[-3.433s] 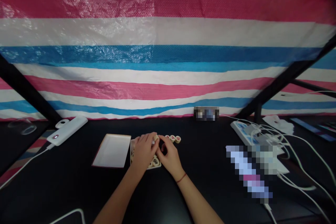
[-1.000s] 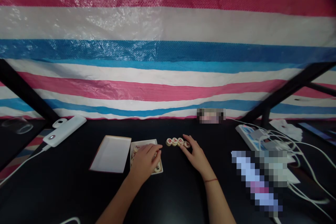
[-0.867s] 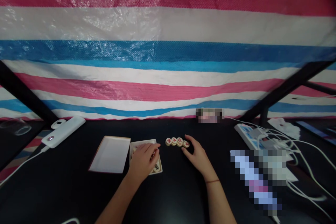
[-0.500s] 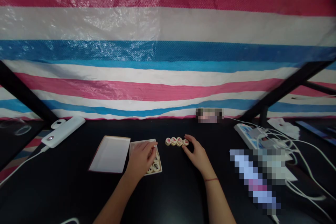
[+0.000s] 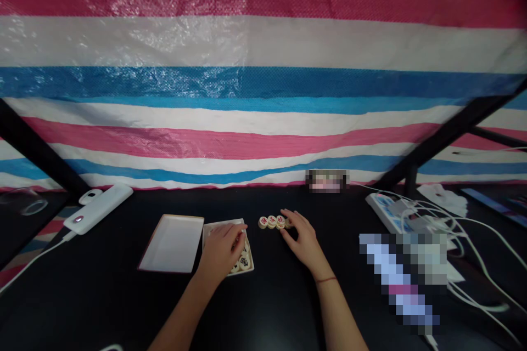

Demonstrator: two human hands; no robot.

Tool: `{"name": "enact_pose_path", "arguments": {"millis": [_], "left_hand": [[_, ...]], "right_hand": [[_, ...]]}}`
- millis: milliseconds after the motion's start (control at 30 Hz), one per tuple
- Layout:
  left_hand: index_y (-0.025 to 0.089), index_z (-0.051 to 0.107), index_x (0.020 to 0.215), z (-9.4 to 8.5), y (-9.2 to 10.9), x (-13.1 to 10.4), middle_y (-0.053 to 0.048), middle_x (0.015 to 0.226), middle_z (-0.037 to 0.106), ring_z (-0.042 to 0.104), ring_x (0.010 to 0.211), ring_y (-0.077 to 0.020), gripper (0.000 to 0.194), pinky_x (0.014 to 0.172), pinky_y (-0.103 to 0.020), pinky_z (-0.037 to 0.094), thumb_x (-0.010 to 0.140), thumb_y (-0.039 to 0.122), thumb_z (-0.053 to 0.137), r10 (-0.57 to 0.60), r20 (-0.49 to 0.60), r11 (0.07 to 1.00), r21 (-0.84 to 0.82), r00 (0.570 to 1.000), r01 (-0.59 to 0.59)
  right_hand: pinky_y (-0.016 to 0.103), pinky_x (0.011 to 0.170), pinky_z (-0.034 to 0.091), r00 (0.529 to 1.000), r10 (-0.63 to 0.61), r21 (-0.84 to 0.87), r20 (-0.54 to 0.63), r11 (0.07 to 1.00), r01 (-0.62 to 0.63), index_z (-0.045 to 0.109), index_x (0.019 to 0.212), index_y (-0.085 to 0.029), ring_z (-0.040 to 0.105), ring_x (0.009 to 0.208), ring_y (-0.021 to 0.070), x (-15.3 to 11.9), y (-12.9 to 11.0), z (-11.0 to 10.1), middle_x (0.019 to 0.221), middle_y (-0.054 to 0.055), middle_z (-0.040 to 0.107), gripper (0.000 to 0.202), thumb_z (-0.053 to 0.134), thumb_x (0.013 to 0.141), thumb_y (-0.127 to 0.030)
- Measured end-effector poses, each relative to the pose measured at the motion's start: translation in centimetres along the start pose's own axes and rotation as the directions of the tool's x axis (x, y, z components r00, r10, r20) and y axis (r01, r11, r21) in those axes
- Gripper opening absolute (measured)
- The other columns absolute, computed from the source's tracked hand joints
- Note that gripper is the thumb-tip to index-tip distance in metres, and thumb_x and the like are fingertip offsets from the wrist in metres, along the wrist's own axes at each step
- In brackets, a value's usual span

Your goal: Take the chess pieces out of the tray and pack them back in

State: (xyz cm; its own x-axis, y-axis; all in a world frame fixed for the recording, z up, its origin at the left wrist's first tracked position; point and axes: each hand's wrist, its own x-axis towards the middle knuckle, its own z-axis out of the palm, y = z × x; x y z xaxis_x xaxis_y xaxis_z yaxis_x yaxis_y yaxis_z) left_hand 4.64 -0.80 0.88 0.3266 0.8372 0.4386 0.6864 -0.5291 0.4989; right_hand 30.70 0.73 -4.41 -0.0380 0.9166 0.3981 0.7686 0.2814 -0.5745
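A short row of xiangqi pieces, round and cream with red characters, stands on the black table, seemingly stacked. Around the row's right end is my right hand, thumb in front and fingers behind, spread apart; it partly covers the rightmost pieces. My left hand lies over a small white box, its fingers bent together with the thumb close by. Whatever they may hold is hidden. Inside the box, pieces with black characters show beside the thumb.
Left of the box lies an open pale lid. A white device with a cable sits at the back left. On the right are a power strip with tangled white cables and a blurred long item. Striped sheeting hangs behind.
My right hand has shifted slightly left and now covers more of the rightmost pieces. My left hand stays over the box, almost unchanged.
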Motion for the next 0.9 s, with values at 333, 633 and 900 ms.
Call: {"name": "enact_pose_path", "arguments": {"millis": [333,633,900], "left_hand": [[0.023,0.065,0.101,-0.04,0.02,-0.02,-0.002,0.087,0.072,0.068,0.081,-0.0179,0.021,0.076,-0.030,0.053,0.091,0.022,0.047,-0.005,0.026,1.000,0.012,1.000,0.004],[0.022,0.065,0.101,-0.14,-0.05,0.02,-0.003,0.091,0.073,0.068,0.084,-0.0190,0.021,0.079,-0.033,0.052,0.092,0.022,0.046,-0.009,0.030,1.000,0.011,0.999,0.009],[0.022,0.065,0.102,-0.37,0.11,0.05,-0.003,0.091,0.073,0.068,0.084,-0.0191,0.024,0.079,-0.033,0.052,0.093,0.023,0.044,-0.023,0.063,1.000,0.008,0.998,0.023]], "right_hand": [[0.050,0.101,0.041,1.000,-0.005,0.021,-0.009,1.000,0.006,0.061,0.116,-0.023,0.055,0.117,0.0271,0.04,-0.27,-0.19,0.123,0.009,0.063,0.036,0.053,0.082,-0.028],[0.044,0.097,0.046,0.994,0.102,0.076,-0.026,0.992,-0.100,0.054,0.117,-0.019,0.061,0.106,0.0236,-0.16,0.39,-0.11,0.112,0.010,0.066,0.039,0.047,0.079,-0.024],[0.045,0.098,0.045,0.995,0.098,0.078,-0.007,0.992,-0.097,0.054,0.116,-0.020,0.062,0.106,0.0236,-0.20,0.46,-0.04,0.113,0.010,0.065,0.037,0.045,0.081,-0.024]]}}
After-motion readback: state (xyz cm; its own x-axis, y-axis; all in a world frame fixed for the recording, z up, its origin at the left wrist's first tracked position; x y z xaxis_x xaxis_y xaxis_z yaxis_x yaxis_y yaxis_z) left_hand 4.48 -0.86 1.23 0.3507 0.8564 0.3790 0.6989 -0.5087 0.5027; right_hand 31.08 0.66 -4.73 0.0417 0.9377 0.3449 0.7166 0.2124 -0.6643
